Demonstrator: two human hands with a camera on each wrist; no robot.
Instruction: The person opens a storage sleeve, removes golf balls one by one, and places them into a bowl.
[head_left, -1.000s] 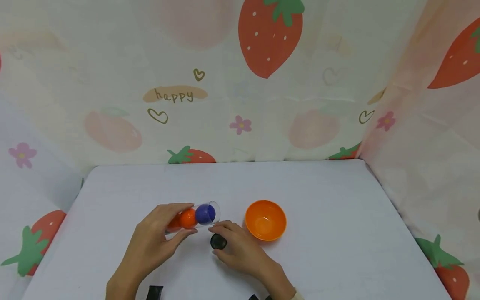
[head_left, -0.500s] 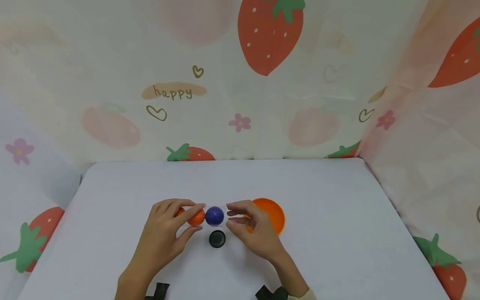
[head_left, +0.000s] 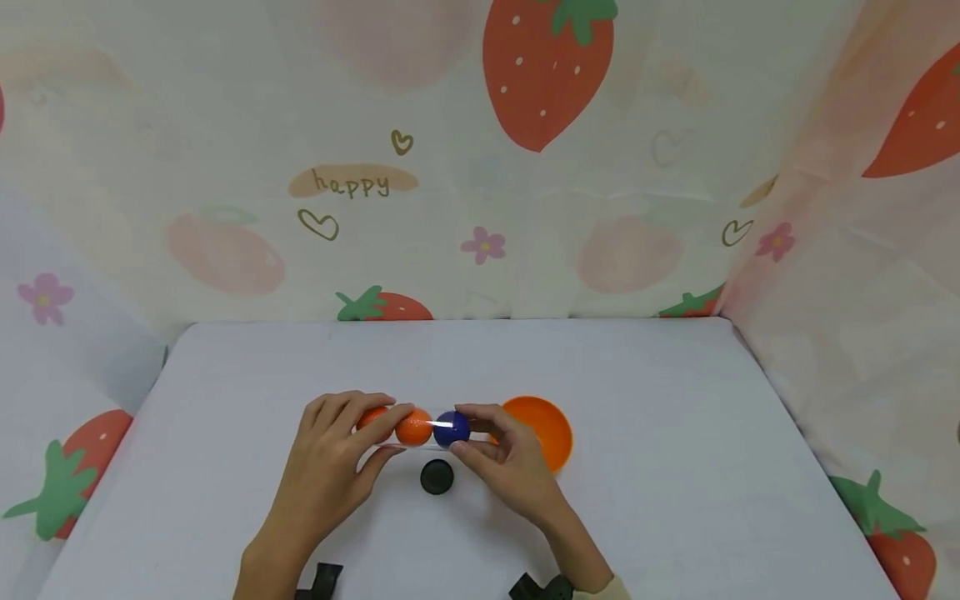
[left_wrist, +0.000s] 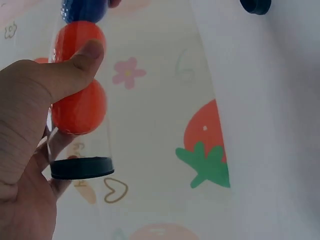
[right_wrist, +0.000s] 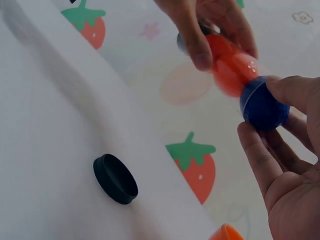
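Note:
My left hand [head_left: 326,475] grips a clear tube [left_wrist: 111,142] that lies nearly level above the table in the head view. Two orange balls [head_left: 414,427] sit in a row inside it, and a dark cap [left_wrist: 82,168] closes its left end. At the other end is a blue ball [right_wrist: 262,105], with the fingers and thumb of my right hand [head_left: 517,467] pinching around it. How far the blue ball sits within the tube's mouth I cannot tell. Below the tube, a loose black cap [head_left: 437,477] rests on the table, hollow side showing in the right wrist view.
An orange bowl [head_left: 551,425] stands on the white table [head_left: 675,467] just behind my right hand, partly hidden by it. A cloth printed with strawberries [head_left: 547,75] hangs behind the table and along its sides.
My right hand has let go of the black cap on the table and moved up to the blue ball. The tube has levelled and shifted right in my left hand.

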